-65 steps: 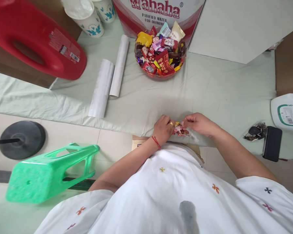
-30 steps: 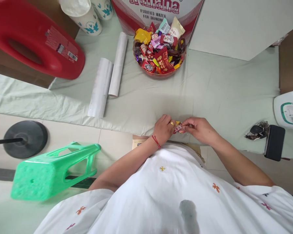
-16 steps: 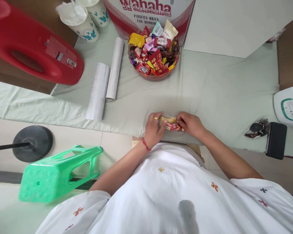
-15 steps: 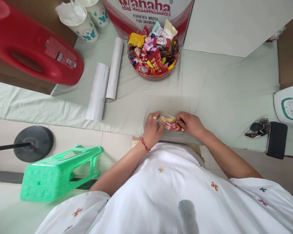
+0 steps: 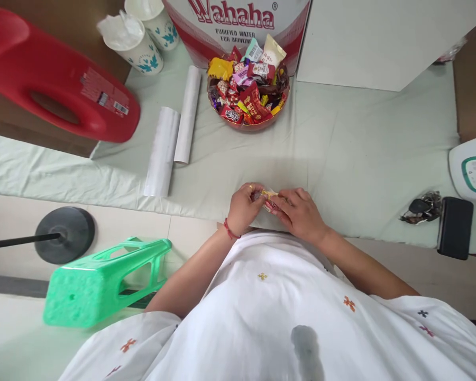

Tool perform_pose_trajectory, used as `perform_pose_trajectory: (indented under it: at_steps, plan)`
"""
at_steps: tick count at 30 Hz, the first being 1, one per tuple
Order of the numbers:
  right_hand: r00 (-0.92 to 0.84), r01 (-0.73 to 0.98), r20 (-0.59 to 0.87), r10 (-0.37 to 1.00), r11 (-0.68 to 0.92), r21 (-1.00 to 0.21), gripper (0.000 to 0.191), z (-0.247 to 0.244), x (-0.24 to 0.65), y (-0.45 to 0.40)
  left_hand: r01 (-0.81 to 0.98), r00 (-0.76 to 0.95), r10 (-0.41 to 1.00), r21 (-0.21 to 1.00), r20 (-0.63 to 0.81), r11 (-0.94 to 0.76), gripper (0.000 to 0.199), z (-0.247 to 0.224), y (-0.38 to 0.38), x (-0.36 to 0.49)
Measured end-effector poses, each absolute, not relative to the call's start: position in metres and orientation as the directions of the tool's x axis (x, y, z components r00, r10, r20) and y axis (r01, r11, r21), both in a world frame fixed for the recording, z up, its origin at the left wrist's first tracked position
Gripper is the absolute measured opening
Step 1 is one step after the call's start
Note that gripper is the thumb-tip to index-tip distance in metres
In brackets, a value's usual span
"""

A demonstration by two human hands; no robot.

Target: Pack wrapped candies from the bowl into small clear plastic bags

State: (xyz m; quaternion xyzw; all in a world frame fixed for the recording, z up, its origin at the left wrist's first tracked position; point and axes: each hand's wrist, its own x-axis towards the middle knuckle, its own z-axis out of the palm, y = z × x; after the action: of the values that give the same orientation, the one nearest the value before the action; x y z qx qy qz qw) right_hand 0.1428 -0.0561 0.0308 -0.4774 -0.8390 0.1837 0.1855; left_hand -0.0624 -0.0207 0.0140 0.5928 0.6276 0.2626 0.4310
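Near the table's front edge, my left hand (image 5: 245, 205) pinches the left end of a small clear bag of wrapped candies (image 5: 268, 197), yellow and red inside. My right hand (image 5: 299, 212) lies over the bag's right part, its fingers closed on it, so most of the bag is hidden. Beyond my hands stands a gold-rimmed bowl (image 5: 250, 127) heaped with candies in red, yellow, purple and green wrappers.
Two white rolls (image 5: 162, 153) lie to the left, near a red jug (image 5: 103, 106) and paper cups (image 5: 143, 53). A Wahaha box (image 5: 238, 21) stands behind the bowl. Keys (image 5: 420, 206), a black phone (image 5: 455, 227) and a white bottle (image 5: 474, 169) are at right. A green stool (image 5: 75, 296) is lower left.
My right hand has moved left and closed over more of the bag, which shows less now. My left hand keeps its hold. The whole view has shifted slightly.
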Motion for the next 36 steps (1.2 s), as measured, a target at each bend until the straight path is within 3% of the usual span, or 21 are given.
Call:
perform_pose_trajectory:
  at_steps: [3,6,12,19,22,25,27,31,34,36]
  plan:
    - [-0.471,0.769,0.056,0.881,0.441,-0.463,0.037,0.025,0.139,-0.055,0.481,0.053,0.941,0.834,-0.335,0.270,0.016,0.016,-0.017,-0.071]
    - [-0.485,0.769,0.017,0.874,0.435,-0.469,0.037,0.023,0.137,-0.051,0.594,0.070,0.928,0.762,-0.367,0.257,0.009,0.023,-0.016,-0.078]
    - [-0.460,0.773,-0.020,0.888,0.389,-0.500,0.038,0.024,0.134,-0.048,0.823,0.174,0.982,0.559,-0.076,-0.103,0.016,0.032,-0.030,-0.049]
    - [-0.414,0.688,-0.048,0.909,0.278,-0.670,0.038,0.014,0.145,-0.035,0.797,0.390,0.915,0.458,0.106,-0.393,0.041,0.019,-0.057,-0.031]
    - [-0.498,0.545,-0.081,0.863,0.238,-0.804,0.037,0.020,0.168,-0.025,0.806,0.428,0.895,0.395,0.125,-0.441,0.042,0.012,-0.061,-0.034]
    - [-0.404,0.464,-0.078,0.911,0.131,-0.876,0.035,0.039,0.199,-0.027,0.832,0.409,0.901,0.349,0.142,-0.432,0.033,0.005,-0.059,-0.035]
    - [-0.373,0.489,-0.062,0.926,0.140,-0.861,0.038,0.052,0.218,-0.039,0.837,0.396,0.905,0.344,0.154,-0.425,0.030,0.002,-0.058,-0.035]
    - [-0.599,0.586,-0.030,0.800,0.412,-0.698,0.067,0.058,0.240,-0.074,0.831,0.386,0.911,0.376,0.141,-0.410,0.032,0.000,-0.056,-0.036]
    - [-0.613,0.669,-0.018,0.790,0.507,-0.543,0.058,0.045,0.242,-0.091,0.829,0.393,0.908,0.371,0.146,-0.419,0.034,0.000,-0.056,-0.037]
    - [-0.599,0.688,0.007,0.800,0.519,-0.506,0.047,0.038,0.241,-0.091,0.822,0.399,0.904,0.376,0.155,-0.428,0.036,-0.001,-0.056,-0.037]
